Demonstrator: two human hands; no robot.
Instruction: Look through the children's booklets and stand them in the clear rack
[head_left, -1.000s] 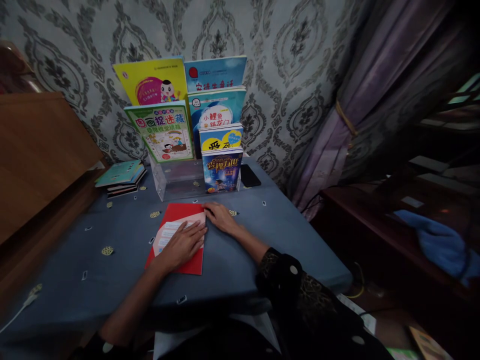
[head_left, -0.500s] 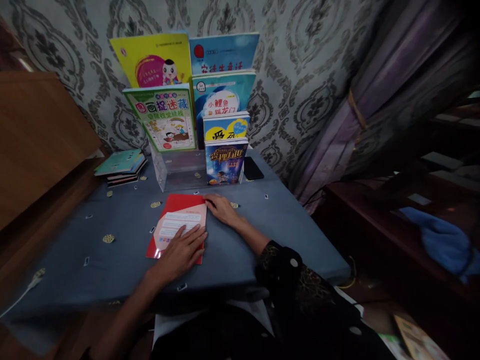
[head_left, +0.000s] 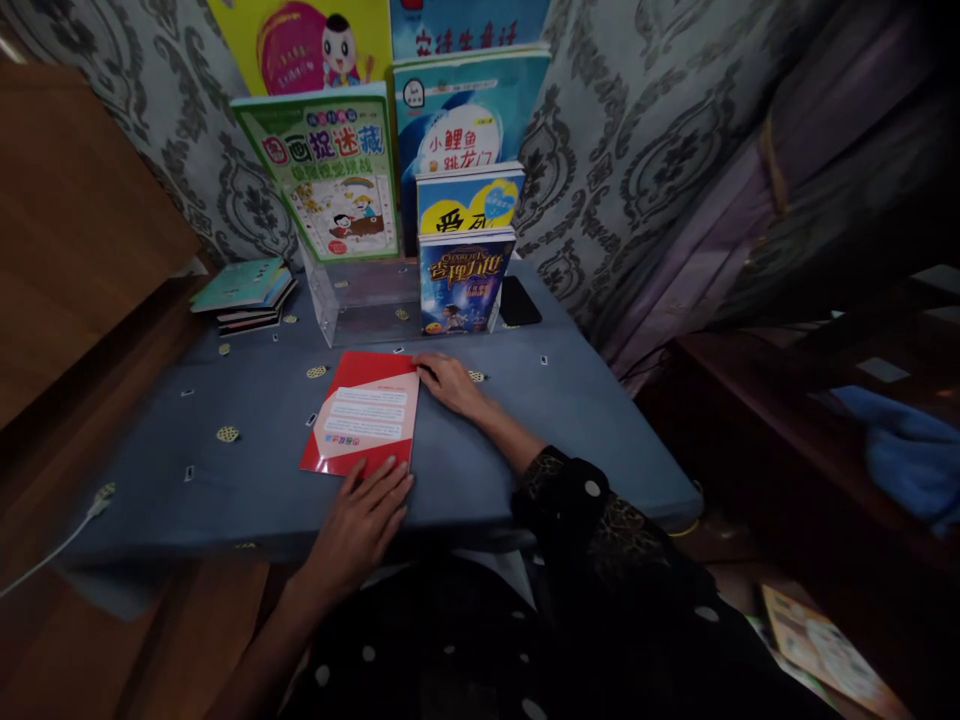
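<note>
A thin red book (head_left: 367, 413) with a pale pink panel and printed text lies flat on the cloth-covered table. My left hand (head_left: 364, 515) rests over its lower edge, fingers stretched and a little apart, the fingertips on the cover. At the upper right corner of the book, my right hand (head_left: 452, 385) has its fingers curled together on the corner. Behind the book stands a clear acrylic rack (head_left: 367, 300), holding a green picture book (head_left: 341, 180), a dark blue book (head_left: 463, 285) and several other upright books.
A small stack of books (head_left: 244, 290) sits at the back left of the table. A dark phone (head_left: 520, 302) lies right of the rack. A white cable (head_left: 60, 545) hangs over the left edge. A blue cloth (head_left: 907, 455) lies on dark furniture at the right.
My left hand has slid down from the middle of the red book to its lower edge, uncovering the printed text. My right hand stays at the corner. The view has tilted downward.
</note>
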